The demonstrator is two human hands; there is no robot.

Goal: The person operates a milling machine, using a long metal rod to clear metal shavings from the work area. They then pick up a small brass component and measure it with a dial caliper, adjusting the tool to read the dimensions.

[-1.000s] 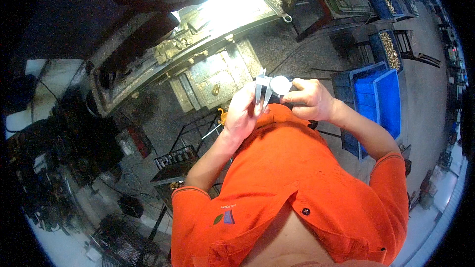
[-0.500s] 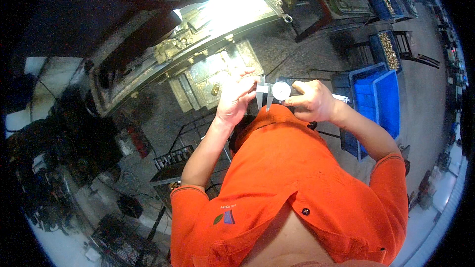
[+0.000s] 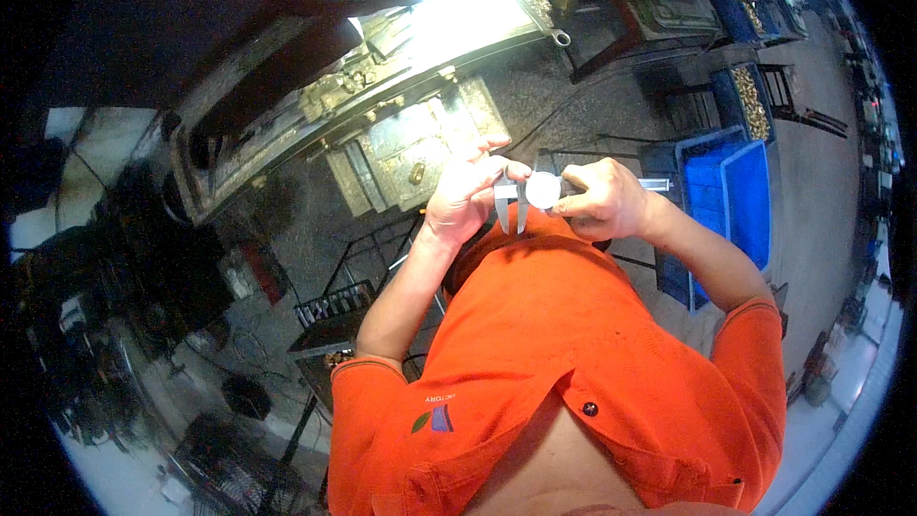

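In front of my orange shirt, my right hand (image 3: 604,199) is wrapped round a dial caliper (image 3: 543,191). Its round white dial faces up, the scale bar sticks out to the right past my hand, and the two long jaws point toward my body with a small gap between them. My left hand (image 3: 468,193) is at the jaw end, its fingertips bent together over the upper, short side of the jaws. Whatever may be pinched between those fingertips is too small and too bright to make out.
Ahead stands a machine bed (image 3: 382,86) under a bright lamp, with a metal plate (image 3: 406,148) bearing a small brass-coloured part (image 3: 417,173). To the right are blue crates (image 3: 726,196) and a bin of small parts (image 3: 750,100). A rack of metal cylinders (image 3: 334,304) is at lower left.
The dial and jaws have come down slightly toward my body, and the caliper's tilt has changed. My left fingertips have shifted right, over the jaw tops.
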